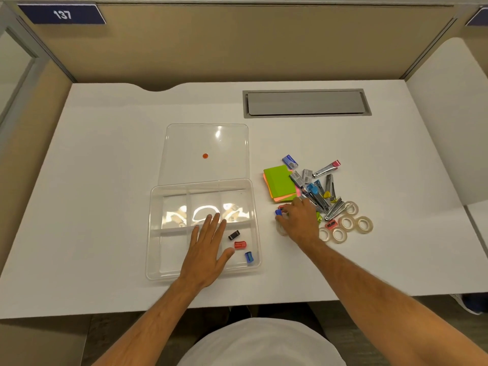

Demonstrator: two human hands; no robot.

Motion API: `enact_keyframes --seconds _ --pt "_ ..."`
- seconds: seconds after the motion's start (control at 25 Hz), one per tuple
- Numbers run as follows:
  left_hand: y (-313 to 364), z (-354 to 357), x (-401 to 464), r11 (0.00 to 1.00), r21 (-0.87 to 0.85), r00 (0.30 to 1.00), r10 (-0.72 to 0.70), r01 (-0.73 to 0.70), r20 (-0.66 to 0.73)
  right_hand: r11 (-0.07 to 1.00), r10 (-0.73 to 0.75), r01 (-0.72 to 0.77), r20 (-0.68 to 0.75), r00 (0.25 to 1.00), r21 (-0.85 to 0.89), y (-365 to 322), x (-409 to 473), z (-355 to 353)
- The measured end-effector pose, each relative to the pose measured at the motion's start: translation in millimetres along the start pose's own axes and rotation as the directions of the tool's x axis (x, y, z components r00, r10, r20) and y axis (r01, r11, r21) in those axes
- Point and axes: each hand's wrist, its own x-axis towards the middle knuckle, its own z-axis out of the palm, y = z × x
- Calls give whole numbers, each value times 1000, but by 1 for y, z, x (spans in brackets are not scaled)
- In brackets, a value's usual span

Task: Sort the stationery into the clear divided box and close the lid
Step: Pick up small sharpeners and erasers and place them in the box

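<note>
The clear divided box [158, 233] sits open on the white desk, its lid [184, 143] lying flat behind it. In its near right compartment lie a black sharpener [234, 235], a red sharpener [240, 244] and a blue sharpener [249, 257]. My left hand [208, 247] rests flat over the box, fingers spread and holding nothing. My right hand [299, 220] is down on the stationery pile at the right, its fingers closed around a blue sharpener [278, 212] next to a red one [282, 207].
The pile holds green and orange sticky notes [278, 182], staple boxes [290, 162], small staplers [315, 194], nail clippers [326, 169] and several tape rolls [348, 223]. A grey cable hatch [306, 103] sits at the back. Partition walls surround the desk.
</note>
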Motion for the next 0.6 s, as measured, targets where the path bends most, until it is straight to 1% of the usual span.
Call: enact_keyframes --seconds 0.12,0.24,0.32,0.4,0.52,0.6 --pt "16 -10 15 997 -55 997 54 -57 -48 999 20 -19 20 1000 -42 -10 5 10" --pt "32 -17 32 989 -95 991 104 -112 -90 1000 14 -14 1 1000 -5 -10 5 14" --pt "43 -22 49 984 -109 984 127 -141 -128 996 24 -21 -31 999 88 -3 2 7" --pt "59 -24 68 982 -78 976 162 -175 -144 978 36 -18 -83 996 206 7 -7 -4" --pt "92 -19 96 976 -58 976 205 -210 -76 921 48 14 -149 988 390 30 -24 -21" --pt "112 -12 115 977 -78 980 200 -199 2 857 93 -8 -138 986 516 46 -30 -32"
